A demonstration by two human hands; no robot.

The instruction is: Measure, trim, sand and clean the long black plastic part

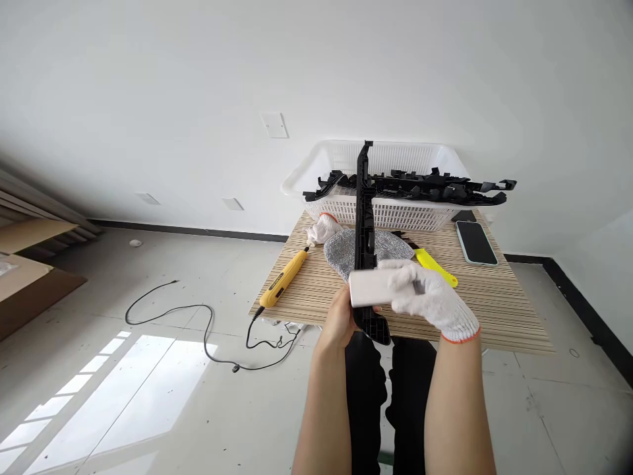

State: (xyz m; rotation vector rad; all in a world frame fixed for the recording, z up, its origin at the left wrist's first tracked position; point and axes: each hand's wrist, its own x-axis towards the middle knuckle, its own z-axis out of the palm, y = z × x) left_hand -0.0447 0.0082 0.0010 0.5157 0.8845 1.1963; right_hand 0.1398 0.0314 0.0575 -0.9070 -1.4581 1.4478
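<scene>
1. Black part (364, 231): long, narrow, plastic-looking moulding. Raised ribs divide the visible face into small cells.
2. Upper end: slim and bent, finishing in a small squared tab. Lower end: wider, curved toward the right of the view, with a grid of ribs.
3. Location: held in front of the person, running lengthwise from the near edge of the desk (484, 310) up across the view of the white basket (395, 216).
4. Left hand (341, 320): bare; fingers closed around the lower section of the black part, partly hidden behind it.
5. White block (370, 289): plain, smooth-looking, rectangular, with softened corners. It lies crosswise in front of the black part's lower section; whether the two touch cannot be told.
6. Right hand (429, 293): wears a white knit glove with an orange cuff edge; fingers pinch the block's right end.
7. Similar black parts (420, 188) rest across the basket. A yellow corded tool (283, 280) lies on the desk, left of a grey pad (393, 245).
</scene>
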